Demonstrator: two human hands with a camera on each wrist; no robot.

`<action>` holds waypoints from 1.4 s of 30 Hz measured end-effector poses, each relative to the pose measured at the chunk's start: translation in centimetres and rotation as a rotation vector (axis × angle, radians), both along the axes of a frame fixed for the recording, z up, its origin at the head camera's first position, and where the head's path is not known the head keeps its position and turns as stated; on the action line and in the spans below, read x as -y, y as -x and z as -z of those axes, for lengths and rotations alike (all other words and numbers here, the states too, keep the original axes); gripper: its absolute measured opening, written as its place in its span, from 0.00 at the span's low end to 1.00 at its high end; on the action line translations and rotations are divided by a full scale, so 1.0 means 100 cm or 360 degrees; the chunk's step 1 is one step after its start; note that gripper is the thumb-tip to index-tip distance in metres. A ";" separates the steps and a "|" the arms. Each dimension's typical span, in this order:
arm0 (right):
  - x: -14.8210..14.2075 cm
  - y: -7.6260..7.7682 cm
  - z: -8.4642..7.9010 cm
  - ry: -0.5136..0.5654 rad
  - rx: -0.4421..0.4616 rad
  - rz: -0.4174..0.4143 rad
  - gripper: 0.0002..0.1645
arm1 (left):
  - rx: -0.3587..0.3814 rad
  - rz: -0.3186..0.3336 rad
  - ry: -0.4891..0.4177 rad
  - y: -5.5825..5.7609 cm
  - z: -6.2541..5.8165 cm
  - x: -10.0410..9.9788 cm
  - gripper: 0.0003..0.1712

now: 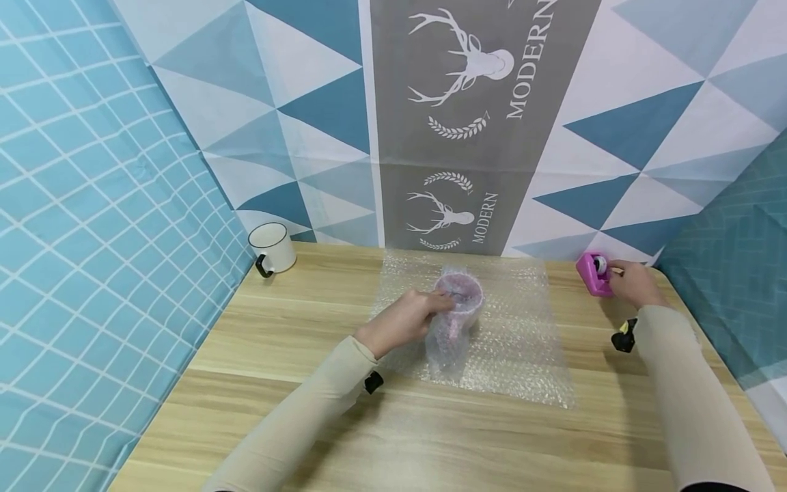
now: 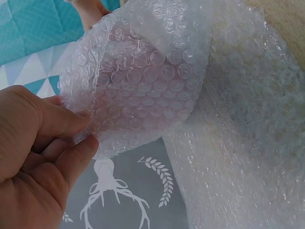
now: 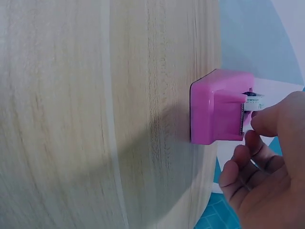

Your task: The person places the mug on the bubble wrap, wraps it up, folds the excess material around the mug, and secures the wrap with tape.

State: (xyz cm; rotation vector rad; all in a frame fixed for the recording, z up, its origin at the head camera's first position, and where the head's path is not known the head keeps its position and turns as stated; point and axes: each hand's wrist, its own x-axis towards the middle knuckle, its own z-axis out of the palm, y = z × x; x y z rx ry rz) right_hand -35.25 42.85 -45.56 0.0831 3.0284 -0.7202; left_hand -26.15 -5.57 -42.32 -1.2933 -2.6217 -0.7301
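Note:
In the head view, a bubble-wrapped pink cup-like thing stands on a flat sheet of bubble wrap. Its round rim faces up, and the wrap veils its exact shape. My left hand pinches the wrap at its left side, thumb against forefinger, as the left wrist view shows close up on the bubble wrap. Far to the right, my right hand is at a pink tape dispenser. In the right wrist view, thumb and forefinger pinch at the tape end by the toothed cutter of the dispenser.
A white enamel mug with a black handle stands at the table's back left corner. The wooden table is bordered by a patterned cloth wall behind and blue cloth walls on both sides.

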 end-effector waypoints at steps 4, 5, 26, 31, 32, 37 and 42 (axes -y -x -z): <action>-0.002 0.001 0.000 0.0059 0.0051 -0.0015 0.33 | -0.0003 0.0007 0.0005 0.000 -0.001 0.000 0.25; -0.002 0.002 0.001 0.0085 0.0071 -0.0009 0.34 | -0.0005 0.0004 0.0009 0.000 -0.001 0.000 0.25; 0.002 0.001 0.000 0.0360 0.0211 0.0106 0.43 | -0.0009 -0.0028 0.0057 0.001 -0.001 0.000 0.26; 0.006 0.003 0.001 0.0374 0.0190 0.0126 0.38 | -0.0009 -0.0025 0.0045 0.001 -0.001 0.000 0.25; 0.006 0.003 0.001 0.0387 0.0184 0.0132 0.38 | -0.0008 -0.0025 0.0043 0.001 -0.001 0.000 0.25; 0.007 0.004 0.005 0.0413 0.0132 0.0165 0.39 | -0.0011 -0.0024 0.0046 0.001 -0.001 0.000 0.25; 0.008 0.004 0.009 0.0391 0.0048 0.0240 0.38 | -0.0002 -0.0019 0.0044 0.001 -0.001 0.000 0.25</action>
